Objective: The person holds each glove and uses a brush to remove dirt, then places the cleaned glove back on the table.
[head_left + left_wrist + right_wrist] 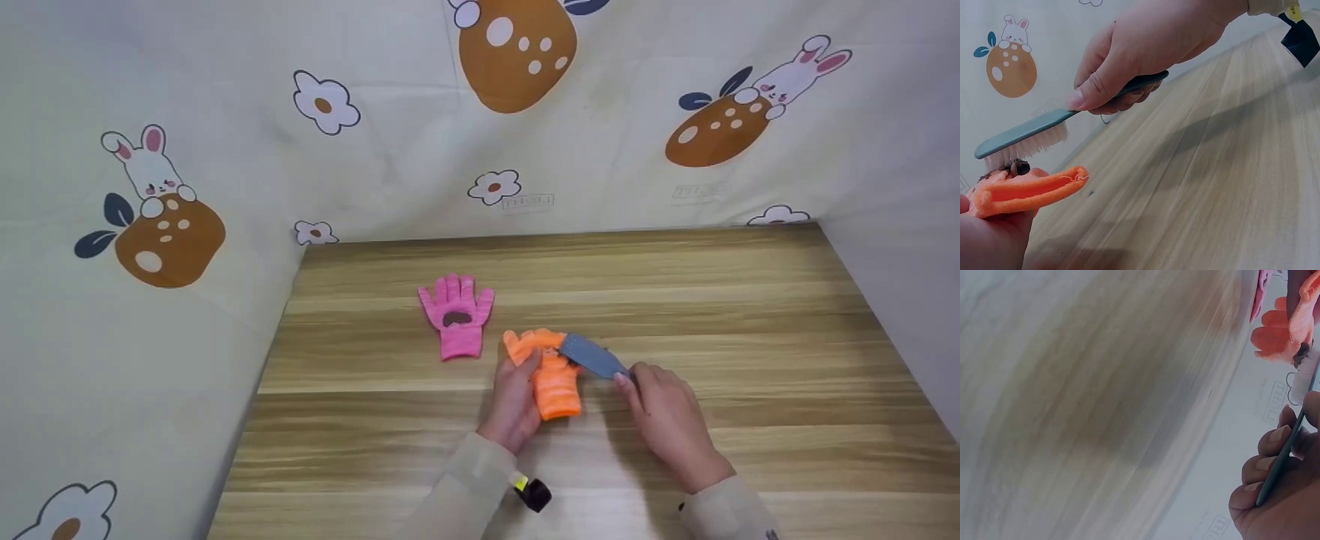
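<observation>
My left hand (515, 405) holds an orange knit glove (557, 394) above the table, its thumb lying over the glove's palm side and its fingers underneath. The glove's cuff points toward me. In my right hand (670, 416) is a grey-blue brush (592, 355), gripped by its handle. White bristles (1039, 143) face down and touch a dark, dirt-like patch (1019, 167) on the glove. The right wrist view shows the fingers curled round the brush's green-looking handle (1280, 478).
A pink knit glove (459, 330) with a dark brown patch lies flat on the wood-grain table (360, 435), left of the orange one. Fabric printed with rabbits and flowers (405, 150) hangs round the back and sides. A black object with a yellow tag (534, 493) is beside the left sleeve.
</observation>
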`<state>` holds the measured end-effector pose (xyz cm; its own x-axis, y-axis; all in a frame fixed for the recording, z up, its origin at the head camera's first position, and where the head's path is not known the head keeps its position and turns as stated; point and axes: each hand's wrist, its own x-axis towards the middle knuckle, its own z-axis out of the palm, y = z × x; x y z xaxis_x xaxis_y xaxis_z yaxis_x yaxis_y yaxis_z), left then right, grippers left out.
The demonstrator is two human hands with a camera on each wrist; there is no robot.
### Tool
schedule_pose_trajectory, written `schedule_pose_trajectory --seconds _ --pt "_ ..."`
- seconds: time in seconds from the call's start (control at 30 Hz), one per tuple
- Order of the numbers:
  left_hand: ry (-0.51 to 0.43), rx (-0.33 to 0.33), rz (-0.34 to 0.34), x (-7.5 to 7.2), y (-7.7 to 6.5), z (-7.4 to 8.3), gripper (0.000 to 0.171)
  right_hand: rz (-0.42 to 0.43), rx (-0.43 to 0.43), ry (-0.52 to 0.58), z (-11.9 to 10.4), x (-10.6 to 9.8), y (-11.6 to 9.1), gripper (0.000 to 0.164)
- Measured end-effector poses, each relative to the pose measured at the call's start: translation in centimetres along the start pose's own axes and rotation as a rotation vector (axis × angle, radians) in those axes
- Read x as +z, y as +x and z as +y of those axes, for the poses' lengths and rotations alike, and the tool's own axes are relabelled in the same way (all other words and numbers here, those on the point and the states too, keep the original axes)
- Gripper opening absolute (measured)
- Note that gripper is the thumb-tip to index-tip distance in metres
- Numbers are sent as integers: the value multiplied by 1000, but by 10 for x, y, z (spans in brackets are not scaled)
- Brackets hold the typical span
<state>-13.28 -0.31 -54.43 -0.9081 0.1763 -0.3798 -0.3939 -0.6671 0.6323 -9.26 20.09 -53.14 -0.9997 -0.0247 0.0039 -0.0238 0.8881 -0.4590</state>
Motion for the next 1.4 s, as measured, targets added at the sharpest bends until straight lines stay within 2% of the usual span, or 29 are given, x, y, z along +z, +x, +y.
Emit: schedule_pose_trajectory --seconds 0.1,0.33,0.57,0.73,1.03,1.3,1.4 --pt "-14 -4 -9 1 0 1 45 16 -9 -4 3 -1 -1 38" --pt "-4 15 -8 1 1 2 46 58 -33 6 11 -1 -3 36" --pt "5 20 68 3 2 11 42 72 -35 -41 22 2 -5 29" --pt "22 30 69 4 3 16 42 85 -9 -31 31 2 -9 30" --pt "26 44 51 0 2 13 46 90 3 -18 30 2 -6 30" --pt "37 17 91 0 2 11 38 79 18 10 30 2 -5 32" --pt "49 10 78 0 3 10 37 75 28 21 28 1 -5 32"
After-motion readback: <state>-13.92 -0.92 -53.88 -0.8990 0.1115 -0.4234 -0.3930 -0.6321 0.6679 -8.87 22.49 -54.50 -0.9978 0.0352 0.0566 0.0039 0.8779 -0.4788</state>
